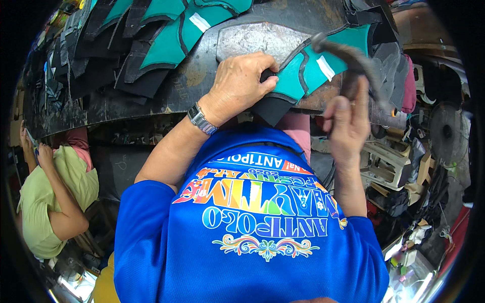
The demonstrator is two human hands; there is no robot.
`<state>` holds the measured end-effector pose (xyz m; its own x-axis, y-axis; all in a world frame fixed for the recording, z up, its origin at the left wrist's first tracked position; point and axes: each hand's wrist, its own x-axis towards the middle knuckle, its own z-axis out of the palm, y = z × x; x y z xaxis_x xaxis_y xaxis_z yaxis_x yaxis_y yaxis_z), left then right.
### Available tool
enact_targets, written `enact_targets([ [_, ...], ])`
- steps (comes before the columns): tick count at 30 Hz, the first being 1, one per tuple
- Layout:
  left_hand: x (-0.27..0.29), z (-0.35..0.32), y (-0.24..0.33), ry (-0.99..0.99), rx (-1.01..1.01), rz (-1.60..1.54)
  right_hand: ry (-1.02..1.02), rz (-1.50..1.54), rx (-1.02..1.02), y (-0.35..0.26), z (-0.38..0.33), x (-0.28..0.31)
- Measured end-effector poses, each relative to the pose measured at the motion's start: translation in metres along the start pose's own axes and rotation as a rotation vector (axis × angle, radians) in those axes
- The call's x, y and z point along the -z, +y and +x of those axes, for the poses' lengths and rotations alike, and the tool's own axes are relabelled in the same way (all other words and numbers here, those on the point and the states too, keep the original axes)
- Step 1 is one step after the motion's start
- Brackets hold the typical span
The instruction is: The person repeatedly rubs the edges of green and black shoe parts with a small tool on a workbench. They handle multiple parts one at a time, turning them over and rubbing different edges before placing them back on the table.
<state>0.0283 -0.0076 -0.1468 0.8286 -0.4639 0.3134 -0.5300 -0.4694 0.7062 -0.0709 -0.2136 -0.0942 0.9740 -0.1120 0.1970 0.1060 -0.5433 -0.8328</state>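
Observation:
My left hand (245, 81), with a metal-banded watch on its wrist, pinches the left edge of a teal and black cut piece (290, 81) that looks like fabric. The piece has dark curved trim and a small white label. Part of it lies over a pale, worn metal plate (247, 43) on the workbench. My right hand (349, 113) grips a hammer (361, 61), raised over the right part of the piece. Motion blurs the hammer and the fingers, and the handle is mostly hidden.
Overlapping teal and black pieces (164, 48) cover the dark bench (199, 83) at the far left. More dark pieces (389, 60) lie at its right end. Another person in a yellow-green shirt (55, 197) sits at the left. A fan (447, 134) and clutter stand at right.

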Motion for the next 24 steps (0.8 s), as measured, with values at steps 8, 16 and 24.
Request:
enact_targets([
  [8, 0.0, -0.001, -0.002, 0.002, 0.012, -0.001, -0.084, 0.002, -0.12, -0.006, 0.001, 0.003],
  [16, 0.012, -0.004, 0.002, -0.05, 0.102, 0.034, -0.179, -0.221, -0.08, 0.018, -0.003, -0.013],
  [24, 0.017, 0.001, 0.001, -0.147, 0.112, -0.107, -0.225, -0.212, -0.183, 0.012, 0.001, -0.003],
])
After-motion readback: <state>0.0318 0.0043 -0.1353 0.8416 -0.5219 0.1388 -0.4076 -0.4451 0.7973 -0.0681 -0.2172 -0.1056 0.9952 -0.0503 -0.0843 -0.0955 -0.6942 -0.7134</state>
